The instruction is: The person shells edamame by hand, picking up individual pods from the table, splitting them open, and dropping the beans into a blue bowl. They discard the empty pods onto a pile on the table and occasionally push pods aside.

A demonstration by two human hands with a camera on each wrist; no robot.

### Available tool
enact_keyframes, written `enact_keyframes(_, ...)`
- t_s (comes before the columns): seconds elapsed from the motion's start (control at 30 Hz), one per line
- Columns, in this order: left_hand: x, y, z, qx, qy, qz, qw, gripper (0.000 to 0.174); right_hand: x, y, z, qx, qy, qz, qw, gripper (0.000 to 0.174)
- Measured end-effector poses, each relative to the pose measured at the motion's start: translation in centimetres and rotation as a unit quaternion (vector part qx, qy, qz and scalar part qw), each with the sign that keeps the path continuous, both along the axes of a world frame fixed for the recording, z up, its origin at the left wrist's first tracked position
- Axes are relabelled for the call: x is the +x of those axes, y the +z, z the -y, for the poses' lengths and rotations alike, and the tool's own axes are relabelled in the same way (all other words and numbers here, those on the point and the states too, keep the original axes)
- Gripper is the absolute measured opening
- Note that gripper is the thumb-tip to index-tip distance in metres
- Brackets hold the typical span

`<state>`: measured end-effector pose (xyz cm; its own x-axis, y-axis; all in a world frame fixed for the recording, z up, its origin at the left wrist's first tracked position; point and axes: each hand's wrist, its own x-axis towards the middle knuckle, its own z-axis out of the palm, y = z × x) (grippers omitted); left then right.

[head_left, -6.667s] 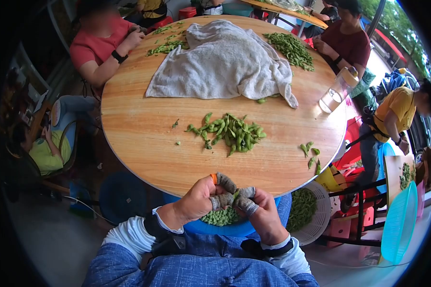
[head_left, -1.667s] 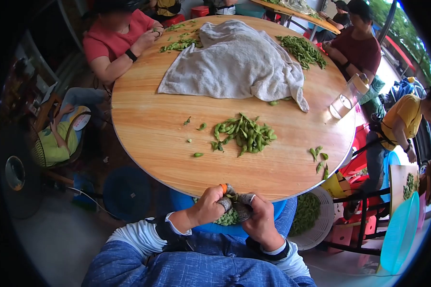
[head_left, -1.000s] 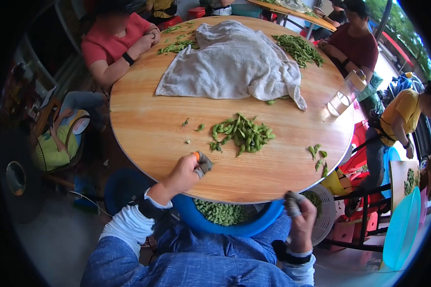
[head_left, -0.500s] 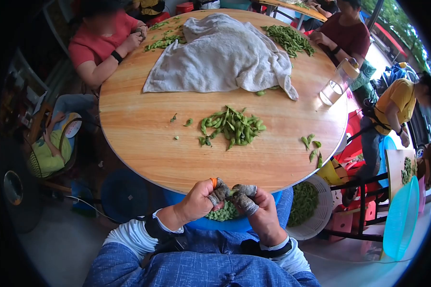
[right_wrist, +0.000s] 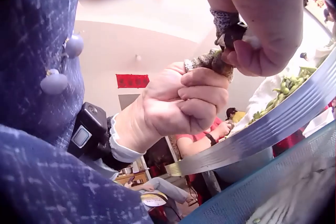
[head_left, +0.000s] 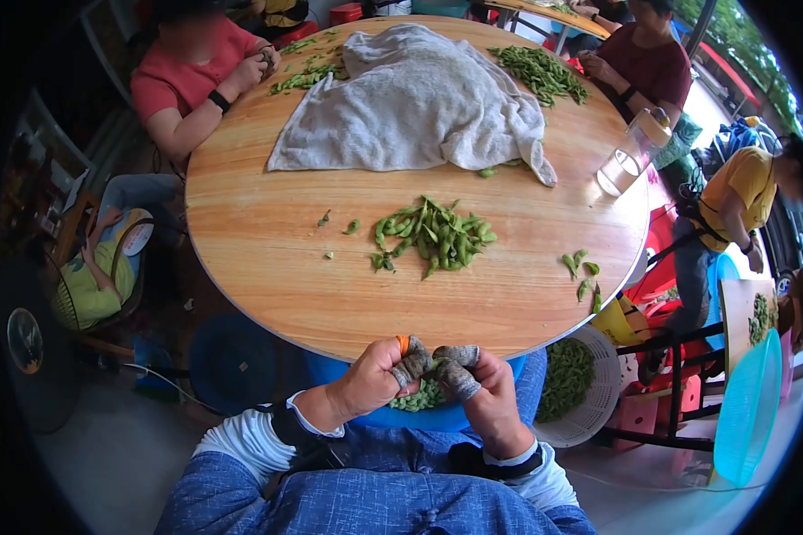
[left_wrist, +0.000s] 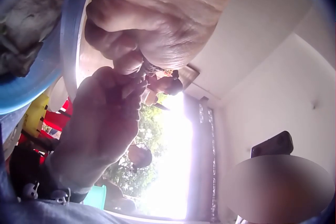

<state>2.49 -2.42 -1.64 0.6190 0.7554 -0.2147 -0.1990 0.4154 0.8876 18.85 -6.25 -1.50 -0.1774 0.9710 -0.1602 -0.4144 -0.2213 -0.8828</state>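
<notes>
Over a blue basin (head_left: 437,419) of shelled green beans (head_left: 419,397), the two hands meet at their fingertips. The left hand (head_left: 370,379), with grey finger covers and an orange band, pinches one end of a small green pod (head_left: 434,364). From the other side the right hand (head_left: 491,397), also in grey covers, pinches the same pod; most of it is hidden by the fingers. In the right wrist view the left hand (right_wrist: 181,100) has its fingers curled, touching the right hand (right_wrist: 268,24). A pile of green pods (head_left: 437,236) lies on the round table (head_left: 330,303).
A grey towel (head_left: 410,107) covers the table's middle, and a clear bottle (head_left: 633,156) stands at its right. A white basket (head_left: 603,392) of pods sits below the right edge. Another pod pile (head_left: 544,76) lies at the back. Several people sit around.
A second ago the hands were apart, the left over the table edge and the right beside the basket. They have come together over the basin, and have barely moved in the last half second.
</notes>
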Motion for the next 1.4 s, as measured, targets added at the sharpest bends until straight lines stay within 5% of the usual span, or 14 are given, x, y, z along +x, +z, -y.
enact_keyframes(0.37,0.0,-0.5,-0.7,0.002,-0.019,-0.051,0.999,0.01,-0.5,-0.9,-0.7,-0.003,-0.021,0.01,1.0,0.014)
enact_keyframes(0.4,0.0,-0.2,-0.7,0.157,-0.002,-0.148,0.976,0.01,-0.5,-0.9,-0.7,-0.006,-0.014,0.004,1.0,0.013)
enact_keyframes(0.47,0.0,0.9,-0.2,0.444,0.029,-0.325,0.835,0.012,-0.4,-0.4,-0.7,-0.023,-0.015,-0.004,1.0,0.013)
enact_keyframes(0.5,-0.3,1.0,0.0,0.504,-0.005,-0.386,0.773,0.021,-0.4,-0.2,-0.6,-0.031,-0.016,-0.008,0.999,0.013)
enact_keyframes(0.6,-0.7,0.8,0.0,0.603,-0.008,-0.403,0.689,0.028,-0.5,-0.2,-0.5,-0.015,-0.009,0.004,1.0,0.014)
enact_keyframes(0.8,-0.6,0.4,-0.2,0.534,0.009,-0.277,0.799,0.032,-0.6,-0.3,0.0,0.027,-0.015,-0.007,0.999,0.016)
enact_keyframes(0.9,-0.3,-0.9,0.3,0.395,0.018,-0.163,0.904,0.02,-0.5,-0.7,0.2,0.043,-0.008,-0.002,0.999,0.016)
enact_keyframes(1.0,-0.4,-1.3,0.6,0.27,0.003,-0.094,0.958,0.012,-0.5,-0.6,0.2,0.047,-0.012,0.003,0.999,0.016)
enact_keyframes(1.1,-1.2,-1.9,0.5,0.011,-0.033,0.01,0.999,0.009,-0.5,-0.4,0.0,0.054,-0.007,0.004,0.999,0.017)
enact_keyframes(1.2,-0.5,-0.1,0.2,0.199,0.031,-0.146,0.969,0.011,-0.4,-0.6,0.0,0.021,-0.01,0.014,1.0,0.017)
enact_keyframes(1.4,-1.1,-0.3,-0.2,0.23,0.036,-0.145,0.962,0.01,-0.7,0.3,-0.2,0.006,0.004,0.005,1.0,0.018)
